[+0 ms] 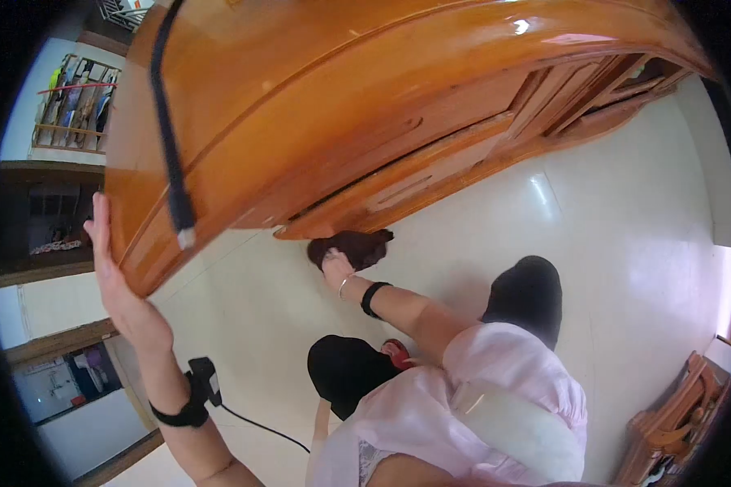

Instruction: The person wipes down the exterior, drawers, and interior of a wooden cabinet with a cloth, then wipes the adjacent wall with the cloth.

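– Pale floor (617, 195), glossy, and a big orange-brown wooden cabinet (300, 97) leaning across the view, drawer fronts down its side. Shelves and a rail on the far left. Where's the cloth?

– Dark brown cloth (361, 246), rumpled, down by the foot of the cabinet, right at the fingers of the right hand (338, 265). Can't tell whether it touches the wood or only sits beside it.

– State of that hand?

– Clamped on the cloth, fingers bent into the near part of it; their tips are lost in the folds. Bracelet (343, 286) at the wrist, black band (372, 299) behind it.

– Which way does the cloth lie from the hand?

– Under the fingers and just ahead, with most of its bulk out to the hand's right. Long axis slants across the forearm's line, roughly along the cabinet's foot.

– And the left hand (124, 296)?

– Well apart from the cloth, off to the right hand's left. Fingers straight, nothing gripped, palm side against the end of the cabinet. Black wrist device (196, 394) below it, cord (260, 424) trailing toward the body.

– So the nearer one?

– Right, plainly. Cabinet corner stands between the left hand and the cloth.
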A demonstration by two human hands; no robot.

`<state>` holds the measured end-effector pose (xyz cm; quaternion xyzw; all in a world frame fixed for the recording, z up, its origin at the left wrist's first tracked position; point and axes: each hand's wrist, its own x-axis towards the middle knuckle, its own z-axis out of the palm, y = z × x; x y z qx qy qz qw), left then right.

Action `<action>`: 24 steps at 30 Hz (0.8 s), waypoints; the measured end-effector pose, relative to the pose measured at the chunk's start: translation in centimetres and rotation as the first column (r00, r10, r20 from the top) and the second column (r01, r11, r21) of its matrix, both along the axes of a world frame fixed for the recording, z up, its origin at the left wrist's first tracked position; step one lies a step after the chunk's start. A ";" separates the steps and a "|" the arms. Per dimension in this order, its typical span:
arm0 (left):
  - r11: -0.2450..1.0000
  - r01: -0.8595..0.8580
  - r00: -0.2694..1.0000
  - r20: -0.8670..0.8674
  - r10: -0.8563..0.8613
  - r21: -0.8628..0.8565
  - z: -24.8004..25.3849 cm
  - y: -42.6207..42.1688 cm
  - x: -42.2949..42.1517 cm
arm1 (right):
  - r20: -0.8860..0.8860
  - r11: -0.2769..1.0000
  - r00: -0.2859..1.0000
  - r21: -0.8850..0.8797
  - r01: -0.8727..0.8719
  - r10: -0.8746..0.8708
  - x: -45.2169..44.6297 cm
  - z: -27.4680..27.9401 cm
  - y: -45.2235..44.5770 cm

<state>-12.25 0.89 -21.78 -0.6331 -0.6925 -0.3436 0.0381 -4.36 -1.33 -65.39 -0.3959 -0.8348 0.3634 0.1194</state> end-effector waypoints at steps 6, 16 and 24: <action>0.946 -0.243 0.965 0.158 0.211 0.217 -7.8 -4.4 -4.1 | -0.532 0.908 0.831 -0.410 -0.086 -0.161 -0.6 12.4 0.7; 0.998 0.046 -0.048 0.998 -0.050 0.052 -20.4 -11.5 -5.9 | -0.419 0.791 0.674 0.383 -0.476 0.609 11.2 33.8 3.6; 0.994 -0.058 -0.289 0.951 -0.108 0.095 -24.7 -10.3 -9.3 | -0.477 0.364 0.851 0.849 0.382 0.218 18.9 41.0 13.2</action>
